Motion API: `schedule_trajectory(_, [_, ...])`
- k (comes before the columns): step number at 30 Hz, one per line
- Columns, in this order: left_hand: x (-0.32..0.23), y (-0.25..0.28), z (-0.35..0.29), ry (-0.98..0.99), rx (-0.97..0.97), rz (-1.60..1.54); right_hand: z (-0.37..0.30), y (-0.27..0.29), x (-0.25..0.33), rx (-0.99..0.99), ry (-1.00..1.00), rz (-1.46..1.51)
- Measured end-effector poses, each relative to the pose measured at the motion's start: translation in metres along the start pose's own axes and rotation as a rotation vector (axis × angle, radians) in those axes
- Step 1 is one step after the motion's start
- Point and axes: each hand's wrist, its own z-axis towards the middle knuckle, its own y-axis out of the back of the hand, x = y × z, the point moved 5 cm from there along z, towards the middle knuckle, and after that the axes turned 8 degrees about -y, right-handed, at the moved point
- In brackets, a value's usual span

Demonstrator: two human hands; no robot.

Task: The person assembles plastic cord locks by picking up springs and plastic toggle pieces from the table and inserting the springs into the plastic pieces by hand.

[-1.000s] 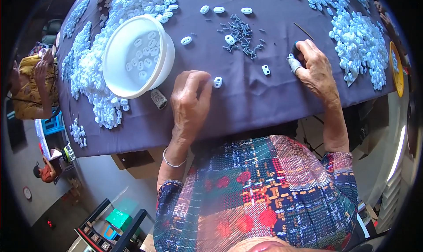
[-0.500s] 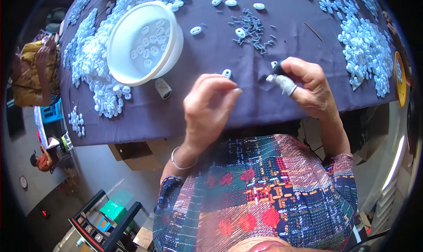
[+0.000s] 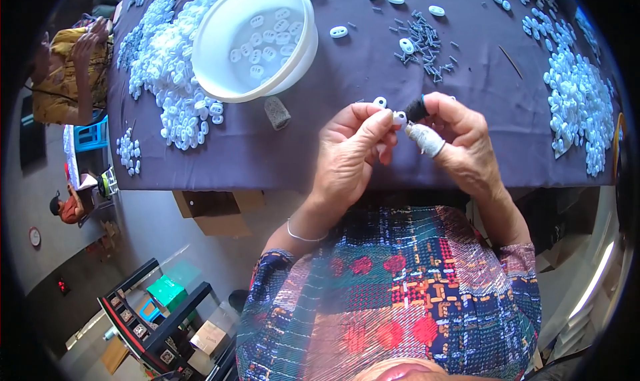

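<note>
My left hand (image 3: 350,151) pinches a small white oval two-holed piece (image 3: 400,118) between thumb and fingertips. My right hand (image 3: 470,138) meets it from the right, fingers closed. Black wrapping (image 3: 415,109) covers its index fingertip and white tape (image 3: 425,140) its thumb. Whatever lies between those right fingertips is too small to make out. Just beyond the left fingers is another white two-holed piece (image 3: 380,102). Farther off, a scatter of small grey metal pins (image 3: 430,51) has one white piece (image 3: 407,46) lying on it.
At left a white plastic bowl (image 3: 303,61) holds several white pieces, beside a large heap of them (image 3: 170,68). A grey stone-like block (image 3: 277,113) stands by the bowl. Another heap (image 3: 580,108) lies at right, near a thin brown stick (image 3: 511,62). A person in yellow (image 3: 63,81) sits at left.
My left hand has come right to meet the right hand, and a white piece now shows in its pinch. The whole view has shifted, with the table appearing farther right and higher.
</note>
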Motion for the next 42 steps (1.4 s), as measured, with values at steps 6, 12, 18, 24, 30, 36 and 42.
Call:
schedule_trajectory(6, [0.010, -0.002, -0.005, -0.029, -0.021, -0.138, -0.002, -0.013, -0.004, -0.108, 0.036, 0.171])
schedule_trajectory(12, [-0.008, -0.004, -0.011, -0.179, -0.062, 0.189, -0.003, -0.006, 0.011, -0.044, 0.143, -0.108])
schedule_trajectory(18, [0.000, 0.005, -0.018, -0.159, -0.102, 0.231, -0.009, -0.018, -0.008, 0.015, 0.031, -0.039])
schedule_trajectory(24, [-0.008, -0.001, -0.022, -0.195, -0.063, 0.233, -0.014, -0.020, -0.007, 0.020, 0.123, 0.031])
schedule_trajectory(30, [-0.041, -0.006, -0.018, -0.659, -0.008, 0.958, -0.015, 0.002, 0.031, -0.152, 0.442, -0.366])
schedule_trajectory(36, [-0.053, -0.011, 0.006, -0.811, 0.030, 1.619, -0.010, 0.014, 0.028, -0.187, 0.465, -0.964])
schedule_trajectory(42, [-0.057, 0.001, 0.008, -0.781, 0.015, 1.710, -0.007, 0.006, 0.014, -0.191, 0.449, -1.154])
